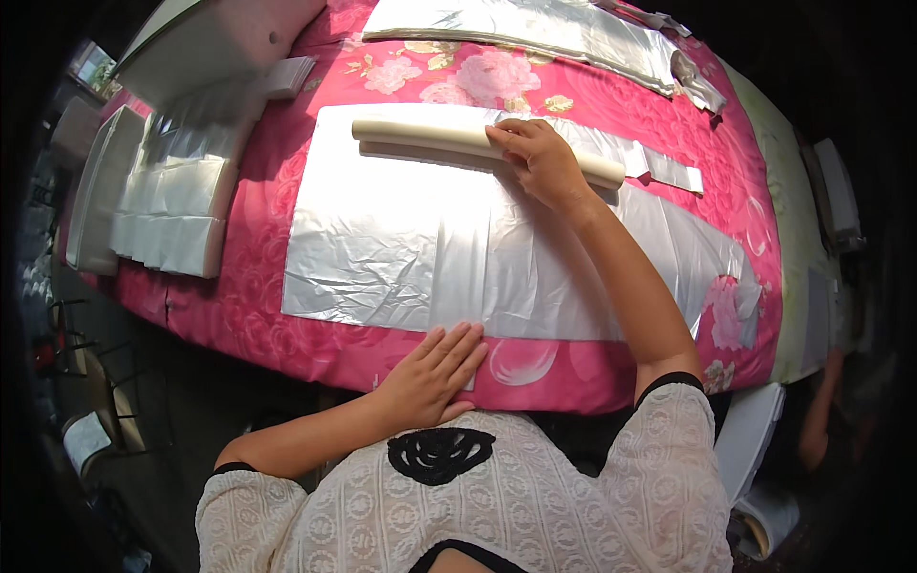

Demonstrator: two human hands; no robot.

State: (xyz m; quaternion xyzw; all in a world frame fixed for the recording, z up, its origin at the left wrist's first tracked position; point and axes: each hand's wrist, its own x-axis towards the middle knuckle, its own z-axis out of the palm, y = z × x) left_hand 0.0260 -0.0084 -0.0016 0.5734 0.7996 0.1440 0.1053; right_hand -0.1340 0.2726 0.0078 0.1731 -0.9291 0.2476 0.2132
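A silvery-white plastic carrier bag (373,239) lies spread flat before me, its handle straps pointing right and its lower part creased. Across the far side of the bag rests a cream-coloured tube (420,135), running left to right. My right hand (542,160) grips this tube right of its middle, thumb and fingers closed on it. At the near edge of the bag, my left hand (432,374) lies flat with fingers stretched out, the fingertips at the film. A small whitish piece shows beside those fingers, too hidden to name.
Pink flowered cloth (258,315) covers the table. More flattened silvery bags (535,38) lie at the far side. On the left stand stacks of folded white film (172,210) and a large white box-like object (210,48). Another person's arm (817,420) shows at far right.
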